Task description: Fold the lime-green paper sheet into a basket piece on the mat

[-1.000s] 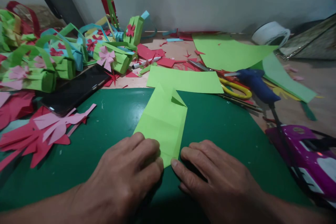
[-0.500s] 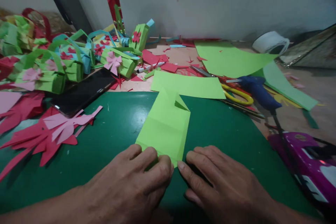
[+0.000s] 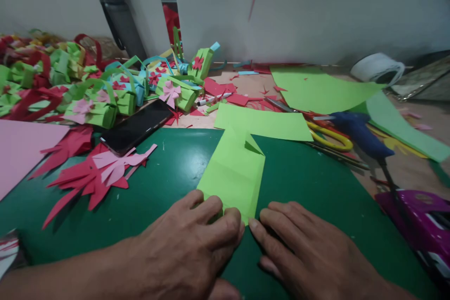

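Note:
A light green paper strip with crease lines lies on the green tabletop, its far right corner folded up into a small flap. Along the near edge of this strip, my left hand presses down with curled fingers. The index fingertip of my right hand touches the near right corner, its fingers stretched out over the table. Part of the near edge is hidden under my left fingers. Just beyond the strip's far end is another flat green paper piece.
At left lie a black phone, red and pink paper cutouts, a pink sheet and several small paper baskets. At right are yellow-handled scissors, a blue glue gun, a purple device and a tape roll.
The view has shifted left, so everything appears farther right, and more of the pink sheet shows. Both hands keep nearly the same position on the green paper strip.

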Available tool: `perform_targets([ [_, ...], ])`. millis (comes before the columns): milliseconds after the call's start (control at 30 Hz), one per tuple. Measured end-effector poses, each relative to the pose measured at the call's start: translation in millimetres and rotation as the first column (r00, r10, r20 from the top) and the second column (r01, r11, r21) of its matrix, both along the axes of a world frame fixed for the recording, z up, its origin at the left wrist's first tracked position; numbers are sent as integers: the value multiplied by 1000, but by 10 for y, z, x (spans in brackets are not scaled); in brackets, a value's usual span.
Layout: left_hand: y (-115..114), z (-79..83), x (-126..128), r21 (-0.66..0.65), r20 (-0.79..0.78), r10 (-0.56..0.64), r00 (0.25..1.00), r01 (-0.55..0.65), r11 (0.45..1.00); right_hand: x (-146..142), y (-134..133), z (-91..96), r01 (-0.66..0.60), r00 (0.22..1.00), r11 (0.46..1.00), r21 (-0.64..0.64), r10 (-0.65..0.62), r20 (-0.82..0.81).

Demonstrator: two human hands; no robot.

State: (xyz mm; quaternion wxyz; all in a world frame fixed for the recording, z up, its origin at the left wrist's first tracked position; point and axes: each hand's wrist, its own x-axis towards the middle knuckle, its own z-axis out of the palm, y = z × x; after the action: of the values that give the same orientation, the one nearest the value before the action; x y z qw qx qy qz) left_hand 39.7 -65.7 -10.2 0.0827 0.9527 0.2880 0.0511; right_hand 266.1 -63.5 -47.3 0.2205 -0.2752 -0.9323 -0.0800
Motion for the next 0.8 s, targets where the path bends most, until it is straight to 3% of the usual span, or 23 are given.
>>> perform_targets([
  [433, -237, -128, -274, 50, 125, 88, 988, -95, 994, -6, 14, 104, -66, 997, 998, -2, 67, 37],
  [633, -265, -135, -362, 124, 218, 36, 975, -65, 990, -28, 12, 124, -61, 996, 998, 12, 60, 67],
  [800, -177, -109, -280, 244, 313, -7, 950, -73, 967, -30, 11, 117, -64, 997, 998, 24, 63, 52],
])
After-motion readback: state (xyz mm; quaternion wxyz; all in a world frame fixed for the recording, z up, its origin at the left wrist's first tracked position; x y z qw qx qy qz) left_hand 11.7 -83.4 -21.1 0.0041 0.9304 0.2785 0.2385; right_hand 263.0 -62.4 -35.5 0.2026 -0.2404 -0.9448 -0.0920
